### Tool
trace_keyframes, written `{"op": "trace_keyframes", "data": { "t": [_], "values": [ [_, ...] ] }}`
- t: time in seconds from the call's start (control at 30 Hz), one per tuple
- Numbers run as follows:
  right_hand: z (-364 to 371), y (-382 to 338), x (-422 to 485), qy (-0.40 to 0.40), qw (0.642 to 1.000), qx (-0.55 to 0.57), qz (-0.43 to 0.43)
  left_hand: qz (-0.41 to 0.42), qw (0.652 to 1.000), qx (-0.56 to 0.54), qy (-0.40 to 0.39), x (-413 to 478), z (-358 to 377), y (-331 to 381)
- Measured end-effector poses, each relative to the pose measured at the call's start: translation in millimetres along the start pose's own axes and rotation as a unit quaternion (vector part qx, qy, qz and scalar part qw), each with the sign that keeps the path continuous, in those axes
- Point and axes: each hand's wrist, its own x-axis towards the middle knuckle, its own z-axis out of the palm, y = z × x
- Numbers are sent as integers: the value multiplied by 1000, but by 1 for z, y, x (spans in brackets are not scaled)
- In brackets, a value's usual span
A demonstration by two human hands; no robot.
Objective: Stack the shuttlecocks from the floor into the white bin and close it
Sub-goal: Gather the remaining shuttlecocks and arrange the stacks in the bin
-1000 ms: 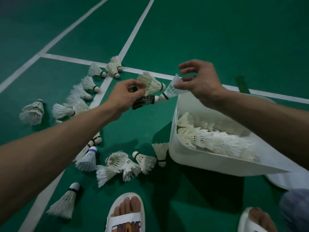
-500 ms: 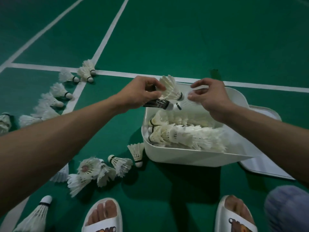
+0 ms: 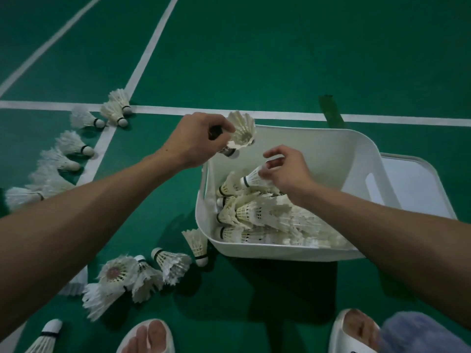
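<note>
Green matte court floor (image 3: 254,59) crossed by white painted lines (image 3: 150,44) carries a smooth white plastic bin (image 3: 318,154) with rounded corners, standing open. Feathered shuttlecocks (image 3: 260,217) lie nested in rows inside it, corks toward its left wall. The right hand (image 3: 288,169) reaches into the bin and pinches one shuttlecock (image 3: 251,179) by its skirt, black-banded cork pointing left. The left hand (image 3: 196,141), over the bin's far left corner, is curled round a frayed white shuttlecock (image 3: 242,132), open skirt facing up; something dark shows between its fingers. A flat white lid (image 3: 413,184) lies right of the bin. Loose shuttlecocks (image 3: 142,273) are scattered on the floor to the left, near pale slippers (image 3: 150,337).
</note>
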Motion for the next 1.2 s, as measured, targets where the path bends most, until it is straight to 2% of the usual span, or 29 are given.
{"op": "trace_keyframes", "data": {
  "t": [0.17, 0.23, 0.4, 0.47, 0.53, 0.67, 0.73, 0.8, 0.83, 0.9, 0.97, 1.03, 1.2],
  "values": [
    [17, 5, 2, -66, 998, 7, 18, 15, 1000, -1, 17, 0, -7, -7],
    [21, -3, 0, -58, 997, -32, 24, 15, 1000, -7, 16, 1, -7, -9],
    [29, -3, 6, -100, 980, 143, 97, 12, 999, -32, 11, 4, -5, -13],
    [33, -4, 1, -89, 982, 126, 109, 14, 999, -37, 8, 4, -5, -13],
    [37, -7, -1, -77, 972, 146, 166, 18, 999, -36, 4, 4, -5, -13],
    [34, -9, 3, -90, 951, 217, 202, 20, 999, -44, 1, 4, -6, -15],
    [27, -9, 2, -98, 958, 206, 174, 18, 999, -43, 4, 3, -5, -14],
    [14, 2, 3, -131, 985, 89, 74, 19, 999, -28, 1, 3, -5, -10],
    [9, 5, 2, -125, 992, 18, 27, 21, 1000, -17, -7, 3, -4, -7],
    [-4, 1, -4, -66, 998, 0, -23, 39, 998, 14, -39, 3, -3, -1],
    [-17, -7, -8, -16, 994, 47, -99, 58, 993, 49, -85, 2, -1, 5],
    [-28, -16, -14, 8, 982, 41, -187, 60, 987, 91, -119, 2, 2, 11],
    [-34, -23, -26, -18, 956, -80, -282, 43, 972, 177, -150, 4, 9, 26]
  ]
}}
